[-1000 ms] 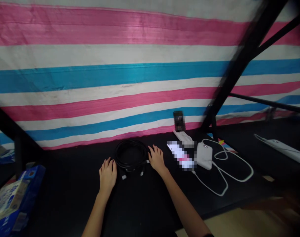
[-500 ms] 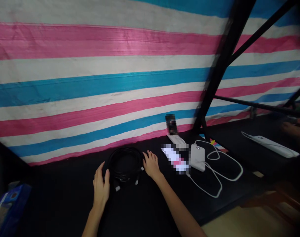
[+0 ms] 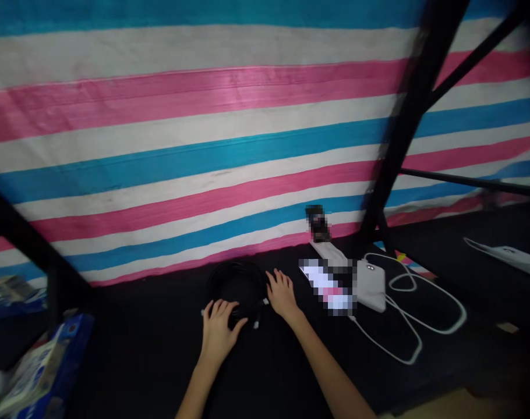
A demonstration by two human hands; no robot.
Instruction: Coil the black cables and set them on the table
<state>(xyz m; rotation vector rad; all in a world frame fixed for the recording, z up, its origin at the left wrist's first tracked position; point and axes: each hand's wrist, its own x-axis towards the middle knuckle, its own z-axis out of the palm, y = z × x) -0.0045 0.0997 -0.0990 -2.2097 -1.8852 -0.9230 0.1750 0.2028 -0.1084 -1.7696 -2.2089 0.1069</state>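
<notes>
A coiled black cable (image 3: 236, 269) lies flat on the black table, with light-coloured connector ends at its front. My left hand (image 3: 220, 327) rests over the coil's near left edge, fingers spread and thumb apart. It covers part of the loops. At the coil's right side, my right hand (image 3: 282, 291) is low to the table with its fingers spread, close to one connector. It holds nothing.
Right of my hands lie a phone with a lit, blurred screen (image 3: 324, 285), a white power bank (image 3: 370, 285) and a looped white cable (image 3: 459, 308). A blue box (image 3: 68, 355) stands at left. Black frame bars (image 3: 400, 145) rise before a striped sheet.
My left hand has moved from beside the coil onto its near edge, and now covers one connector. The right hand stays beside the coil. The view has shifted left.
</notes>
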